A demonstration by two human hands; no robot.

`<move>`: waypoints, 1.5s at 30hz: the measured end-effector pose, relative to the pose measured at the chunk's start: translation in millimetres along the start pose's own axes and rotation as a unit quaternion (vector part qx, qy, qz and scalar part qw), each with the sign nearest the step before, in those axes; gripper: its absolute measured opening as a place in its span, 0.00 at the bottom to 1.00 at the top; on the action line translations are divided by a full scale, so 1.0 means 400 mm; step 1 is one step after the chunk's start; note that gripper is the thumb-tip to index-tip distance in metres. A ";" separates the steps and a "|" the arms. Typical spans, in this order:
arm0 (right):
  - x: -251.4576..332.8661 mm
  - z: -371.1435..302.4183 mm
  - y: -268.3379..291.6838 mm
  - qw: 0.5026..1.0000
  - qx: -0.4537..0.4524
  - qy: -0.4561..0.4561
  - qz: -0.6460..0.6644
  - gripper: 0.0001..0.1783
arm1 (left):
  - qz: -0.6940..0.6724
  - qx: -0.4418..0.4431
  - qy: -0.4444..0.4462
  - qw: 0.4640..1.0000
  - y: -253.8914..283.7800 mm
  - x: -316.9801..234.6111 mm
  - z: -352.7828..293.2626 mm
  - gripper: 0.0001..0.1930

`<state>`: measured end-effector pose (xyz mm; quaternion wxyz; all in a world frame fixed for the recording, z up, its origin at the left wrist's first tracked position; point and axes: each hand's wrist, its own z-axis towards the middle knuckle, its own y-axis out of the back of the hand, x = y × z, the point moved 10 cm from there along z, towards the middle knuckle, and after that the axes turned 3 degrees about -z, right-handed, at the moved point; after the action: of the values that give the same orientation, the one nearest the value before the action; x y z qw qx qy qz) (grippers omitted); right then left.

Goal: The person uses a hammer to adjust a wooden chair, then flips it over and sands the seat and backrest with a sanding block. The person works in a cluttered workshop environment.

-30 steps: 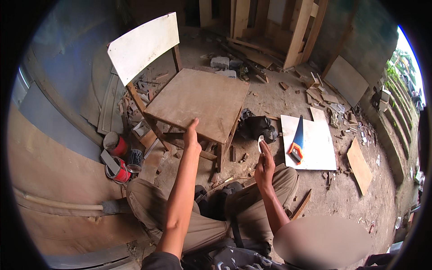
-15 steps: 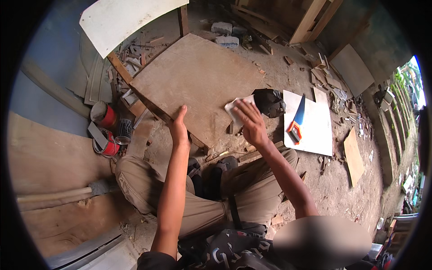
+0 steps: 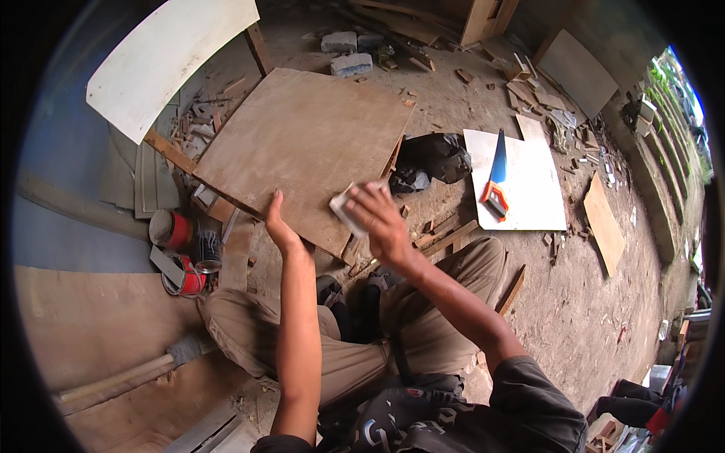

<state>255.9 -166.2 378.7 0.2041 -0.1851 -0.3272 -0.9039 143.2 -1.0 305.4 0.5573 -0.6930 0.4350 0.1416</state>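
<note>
In front of me is a square brown wooden panel (image 3: 302, 143), like a chair seat, on a wooden frame with a curved white board (image 3: 174, 64) fixed to posts at its far left. My left hand (image 3: 285, 230) grips the panel's near edge, thumb on top and fingers hidden underneath. On the near right corner my right hand (image 3: 377, 219) presses a folded whitish sheet (image 3: 346, 210), like sandpaper, flat under its fingers; that hand is slightly blurred.
A handsaw (image 3: 496, 177) with an orange handle lies on a white board (image 3: 529, 204) to the right. Beside the panel is a black plastic bag (image 3: 438, 158). Paint cans (image 3: 181, 273) stand left. Concrete blocks (image 3: 351, 64) and wood scraps litter the floor.
My right hand has slid the folded sheet left and nearer, toward the panel's near corner. The left hand keeps its grip on the edge. The whole view has shifted somewhat.
</note>
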 end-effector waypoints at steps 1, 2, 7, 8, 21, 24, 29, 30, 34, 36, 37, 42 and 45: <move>0.055 -0.027 -0.022 0.998 0.040 0.034 0.039 0.30 | 0.002 0.012 0.001 1.000 0.002 -0.002 0.003 0.27; 0.061 -0.032 -0.026 0.997 0.053 0.057 0.027 0.30 | 0.003 0.023 0.002 1.000 0.002 -0.001 0.006 0.28; -0.158 0.059 0.069 0.995 -0.079 -0.028 -0.057 0.31 | 0.025 -0.003 0.009 1.000 -0.015 0.003 -0.022 0.29; -0.184 0.074 0.078 0.993 -0.096 -0.053 -0.043 0.32 | 0.035 -0.012 0.007 0.999 -0.016 0.000 -0.023 0.29; -0.221 0.085 0.080 0.989 -0.091 -0.113 0.003 0.39 | 0.048 -0.028 0.002 0.998 -0.020 -0.006 -0.041 0.28; -0.076 0.007 0.003 0.999 -0.028 -0.041 0.016 0.38 | 0.042 -0.019 -0.001 0.999 -0.019 -0.003 -0.021 0.29; -0.020 -0.057 -0.027 0.999 0.007 0.017 0.046 0.33 | 0.076 -0.031 0.001 0.997 -0.024 -0.013 -0.035 0.30; -0.086 -0.029 -0.004 0.999 -0.051 -0.002 0.013 0.37 | 0.043 -0.002 0.014 0.999 -0.023 0.002 -0.024 0.30; -0.202 0.056 0.060 0.974 -0.137 -0.165 0.076 0.40 | 0.055 -0.021 0.010 0.998 -0.022 0.000 -0.031 0.30; -0.109 0.006 0.018 0.974 -0.126 -0.155 0.109 0.39 | 0.046 -0.020 -0.001 0.999 -0.026 -0.002 -0.029 0.31; -0.041 -0.034 -0.011 0.977 -0.099 -0.145 0.121 0.39 | 0.038 -0.004 -0.004 0.999 -0.020 -0.001 -0.022 0.30; 0.034 -0.026 -0.016 0.955 -0.124 -0.195 0.185 0.38 | 0.053 -0.005 -0.012 0.999 -0.004 0.004 0.007 0.30; -0.173 0.042 0.040 0.911 -0.211 -0.271 0.227 0.33 | 0.058 -0.023 -0.005 0.998 -0.020 0.013 -0.030 0.30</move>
<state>325.6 -149.1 366.8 0.2636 -0.5312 -0.1209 -0.7961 149.1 -14.0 311.0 0.5338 -0.6788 0.4682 0.1871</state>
